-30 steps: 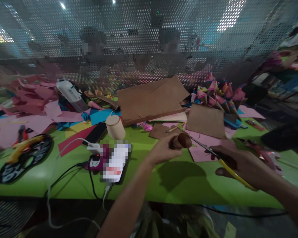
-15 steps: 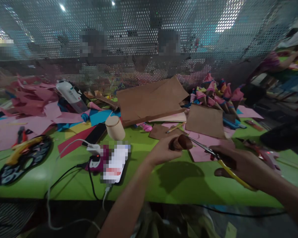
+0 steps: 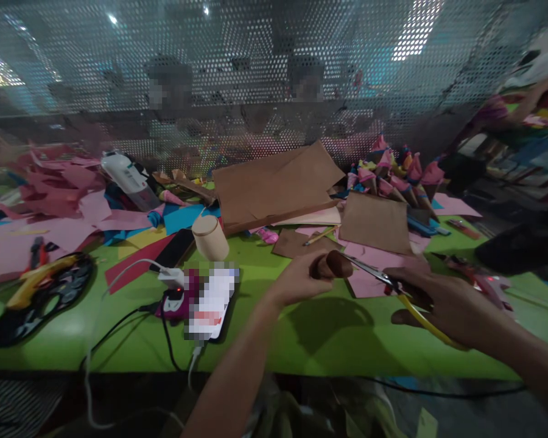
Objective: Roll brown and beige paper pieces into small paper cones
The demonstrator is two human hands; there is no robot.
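Observation:
A rolled brown paper cone (image 3: 337, 265) is gripped in my left hand (image 3: 296, 280), its wide mouth turned to the right. My right hand (image 3: 452, 304) is closed round the yellow handles of a pair of scissors (image 3: 383, 277). The blades point left and their tips lie at the upper rim of the cone; whether they bite into the paper I cannot tell. Under both hands lie pink paper (image 3: 365, 286) and the green table (image 3: 265, 347). Just beyond them are a pencil (image 3: 320, 236) and a square brown paper sheet (image 3: 374, 222).
Large brown paper (image 3: 274, 188) lies at the back, beside several finished-looking pink-topped cones (image 3: 397, 176). Left of my arm are a paper-coloured cup (image 3: 210, 238), a phone (image 3: 215, 304), a purple power strip (image 3: 176, 301) with cables, and a yellow glue gun (image 3: 41, 281). A pink glue gun (image 3: 484, 283) lies right.
The view has shifted very slightly. Both hands, the cone and the scissors keep almost the same places.

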